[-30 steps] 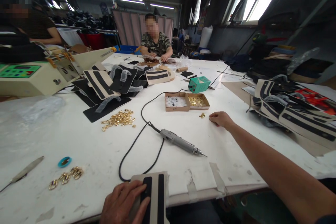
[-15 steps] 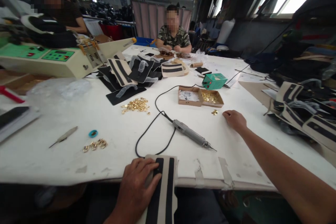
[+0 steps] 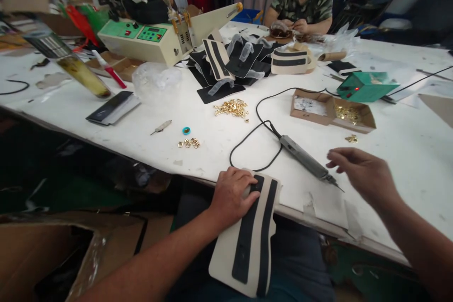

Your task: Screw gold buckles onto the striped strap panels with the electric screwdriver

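My left hand [image 3: 233,196] grips the upper end of a cream panel with two black stripes [image 3: 256,240], which leans over the table's front edge onto my lap. Its thumb and fingers press on a black stripe. My right hand [image 3: 366,174] hovers over the table with thumb and fingertips pinched together; whatever is between them is too small to make out. Just left of it lies a grey electric screwdriver [image 3: 306,158], its tip toward me. A few small gold pieces [image 3: 351,138] rest beyond the right hand.
Cardboard trays [image 3: 331,120] and a green power box [image 3: 368,87] stand at back right. A gold hardware pile [image 3: 231,107], gold rings [image 3: 189,143], a blue round container [image 3: 186,130] and stacked black panels [image 3: 221,94] occupy the middle. A co-worker [image 3: 300,4] sits opposite.
My right hand has drawn back toward me from beside the small gold pieces, fingers pinched. The view has turned left and down. My left hand still holds the panel.
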`<state>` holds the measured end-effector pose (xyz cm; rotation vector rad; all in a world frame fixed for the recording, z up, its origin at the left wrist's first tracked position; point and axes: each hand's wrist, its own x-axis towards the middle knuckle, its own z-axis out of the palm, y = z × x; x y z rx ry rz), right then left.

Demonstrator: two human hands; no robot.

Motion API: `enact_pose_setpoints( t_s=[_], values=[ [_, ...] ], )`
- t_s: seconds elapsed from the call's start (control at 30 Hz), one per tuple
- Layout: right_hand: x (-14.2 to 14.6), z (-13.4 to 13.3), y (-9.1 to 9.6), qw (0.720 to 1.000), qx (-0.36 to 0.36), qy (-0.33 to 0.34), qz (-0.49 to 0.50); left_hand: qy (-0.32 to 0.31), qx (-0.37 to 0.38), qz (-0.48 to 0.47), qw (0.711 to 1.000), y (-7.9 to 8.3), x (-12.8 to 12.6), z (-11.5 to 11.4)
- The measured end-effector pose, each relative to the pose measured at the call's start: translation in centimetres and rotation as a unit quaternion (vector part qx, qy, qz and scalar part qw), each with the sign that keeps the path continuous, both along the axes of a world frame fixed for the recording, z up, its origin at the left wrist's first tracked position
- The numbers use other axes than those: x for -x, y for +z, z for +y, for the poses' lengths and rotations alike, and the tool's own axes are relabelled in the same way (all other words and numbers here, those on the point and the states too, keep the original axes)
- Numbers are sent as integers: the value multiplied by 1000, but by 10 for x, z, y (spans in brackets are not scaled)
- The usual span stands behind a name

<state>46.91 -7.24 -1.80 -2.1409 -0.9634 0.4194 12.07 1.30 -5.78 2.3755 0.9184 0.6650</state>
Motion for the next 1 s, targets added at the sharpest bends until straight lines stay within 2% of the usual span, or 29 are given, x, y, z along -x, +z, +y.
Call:
enact_pose_setpoints(
  t_s=[0.03,0.13,0.2,0.27,0.47,0.73,0.9,1.0],
  values=[
    [30,0,-1,997,-14,57,56,-1,1,1,1000,0,0,0],
    [108,3,-6,961,21,225,161,-5,4,7,1000,0,-1,1],
    [139,6,-13,946,17,291,144,-10,6,12,1000,1,0,1],
    [155,9,-19,942,4,319,101,-15,10,13,1000,1,1,1],
    [165,12,-25,949,7,310,56,-16,17,9,1000,-1,3,1],
    [169,18,-24,965,57,247,73,-18,13,1,1000,-2,3,2],
    [165,26,-19,961,111,232,101,-16,8,3,1000,-3,3,2],
    [158,35,-19,953,136,245,117,-19,4,7,1000,-3,3,3]
  ],
)
